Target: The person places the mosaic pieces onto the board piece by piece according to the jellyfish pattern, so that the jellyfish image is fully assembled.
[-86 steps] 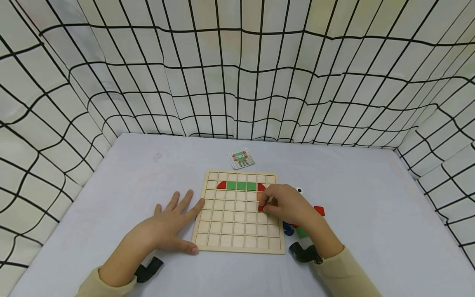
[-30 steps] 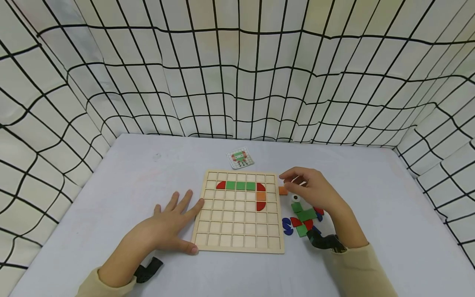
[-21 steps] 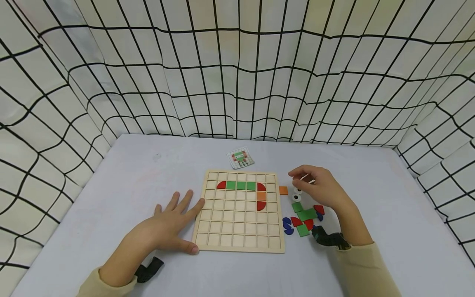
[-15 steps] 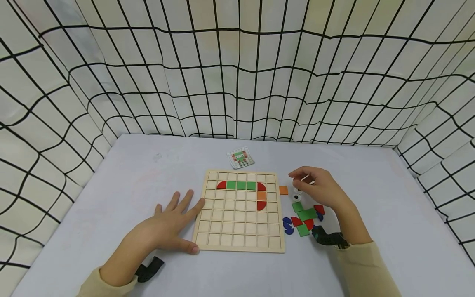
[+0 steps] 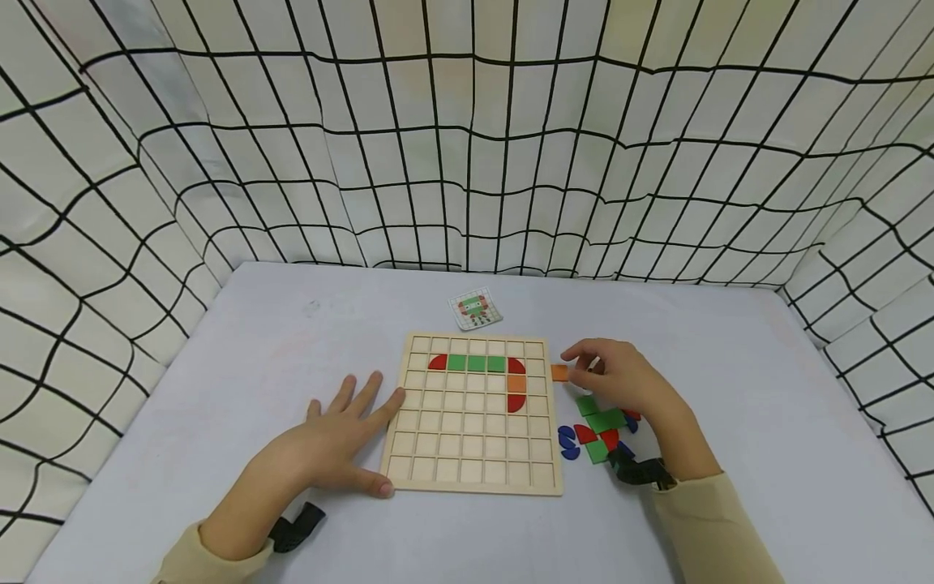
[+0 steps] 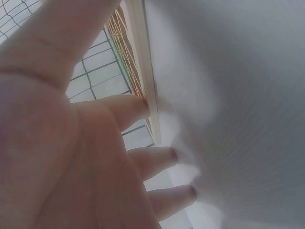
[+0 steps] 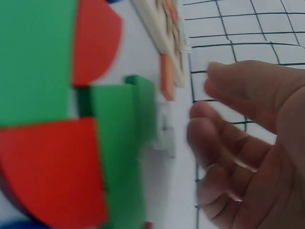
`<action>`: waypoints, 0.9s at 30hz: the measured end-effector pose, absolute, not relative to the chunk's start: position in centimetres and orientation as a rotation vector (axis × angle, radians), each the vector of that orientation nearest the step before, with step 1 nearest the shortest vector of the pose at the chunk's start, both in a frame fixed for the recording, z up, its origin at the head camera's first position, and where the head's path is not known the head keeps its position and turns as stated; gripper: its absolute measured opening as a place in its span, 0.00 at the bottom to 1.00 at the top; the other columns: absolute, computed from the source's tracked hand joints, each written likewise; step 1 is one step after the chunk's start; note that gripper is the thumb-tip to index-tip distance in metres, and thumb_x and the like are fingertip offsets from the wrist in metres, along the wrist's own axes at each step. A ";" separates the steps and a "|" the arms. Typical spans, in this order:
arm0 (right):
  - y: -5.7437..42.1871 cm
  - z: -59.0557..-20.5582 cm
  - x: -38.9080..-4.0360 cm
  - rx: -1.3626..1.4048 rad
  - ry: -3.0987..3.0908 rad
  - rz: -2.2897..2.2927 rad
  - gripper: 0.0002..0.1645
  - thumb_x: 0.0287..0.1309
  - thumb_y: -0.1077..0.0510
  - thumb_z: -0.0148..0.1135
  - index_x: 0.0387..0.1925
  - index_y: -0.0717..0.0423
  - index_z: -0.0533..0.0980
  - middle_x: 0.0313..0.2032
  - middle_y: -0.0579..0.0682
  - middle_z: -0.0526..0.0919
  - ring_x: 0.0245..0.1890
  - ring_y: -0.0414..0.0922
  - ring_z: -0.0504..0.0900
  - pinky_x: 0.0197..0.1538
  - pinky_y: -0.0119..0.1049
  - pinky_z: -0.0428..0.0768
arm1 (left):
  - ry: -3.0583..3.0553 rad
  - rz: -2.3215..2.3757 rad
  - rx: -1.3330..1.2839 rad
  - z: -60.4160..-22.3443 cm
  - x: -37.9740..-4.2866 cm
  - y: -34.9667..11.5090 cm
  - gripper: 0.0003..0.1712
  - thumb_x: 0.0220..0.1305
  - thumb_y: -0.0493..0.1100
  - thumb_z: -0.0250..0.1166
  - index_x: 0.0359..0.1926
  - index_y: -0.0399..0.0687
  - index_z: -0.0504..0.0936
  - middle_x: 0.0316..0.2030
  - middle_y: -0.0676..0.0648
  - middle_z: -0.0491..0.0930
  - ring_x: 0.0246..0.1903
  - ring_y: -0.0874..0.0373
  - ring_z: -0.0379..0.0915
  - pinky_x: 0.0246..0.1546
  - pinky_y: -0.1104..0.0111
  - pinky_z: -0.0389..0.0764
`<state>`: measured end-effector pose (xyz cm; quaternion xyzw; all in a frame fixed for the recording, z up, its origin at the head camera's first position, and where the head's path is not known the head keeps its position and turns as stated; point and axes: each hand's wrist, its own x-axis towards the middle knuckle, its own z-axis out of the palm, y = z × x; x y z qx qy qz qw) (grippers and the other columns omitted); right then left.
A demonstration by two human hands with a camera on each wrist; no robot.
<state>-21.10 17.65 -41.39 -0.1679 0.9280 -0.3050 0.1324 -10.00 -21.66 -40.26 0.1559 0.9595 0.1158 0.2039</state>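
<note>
Head view, right hand: thumb and fingertips apart, nothing held.
Orange tile: just left of that hand, against or beside the board's right edge; probably light, stiff; best pinched by opposite edges.
Left hand: fingers spread at board's left edge.

Black netting and pale sheeting behind and beside a white tabletop suggest a screened-off booth.

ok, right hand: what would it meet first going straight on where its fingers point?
Probably the orange tile, at the wooden board's right edge. Height is unclear, so the right hand might pass over the tile and the board instead.
</note>
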 end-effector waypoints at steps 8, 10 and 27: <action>18.1 -40.8 -21.0 -0.471 2.673 -0.799 0.15 0.62 0.53 0.67 0.50 0.47 0.81 0.36 0.46 0.80 0.37 0.46 0.76 0.33 0.36 0.78 | 2.665 0.326 0.432 -40.3 -10.1 -21.5 0.70 0.41 0.75 0.72 0.80 0.56 0.49 0.79 0.36 0.37 0.75 0.28 0.29 0.58 0.21 0.44; 18.6 -40.5 -20.9 -0.475 2.664 -0.779 0.13 0.61 0.53 0.68 0.47 0.48 0.81 0.36 0.46 0.80 0.36 0.46 0.76 0.34 0.36 0.78 | 2.665 0.324 0.435 -40.3 -10.1 -21.5 0.71 0.41 0.75 0.72 0.80 0.56 0.49 0.79 0.35 0.37 0.75 0.27 0.30 0.57 0.21 0.44; 18.5 -40.7 -20.8 -0.467 2.528 -0.760 0.12 0.53 0.62 0.71 0.40 0.50 0.79 0.29 0.49 0.77 0.30 0.45 0.75 0.31 0.37 0.75 | 2.668 0.327 0.405 -40.4 -10.2 -21.7 0.71 0.39 0.75 0.73 0.79 0.57 0.51 0.79 0.36 0.37 0.75 0.28 0.29 0.58 0.21 0.43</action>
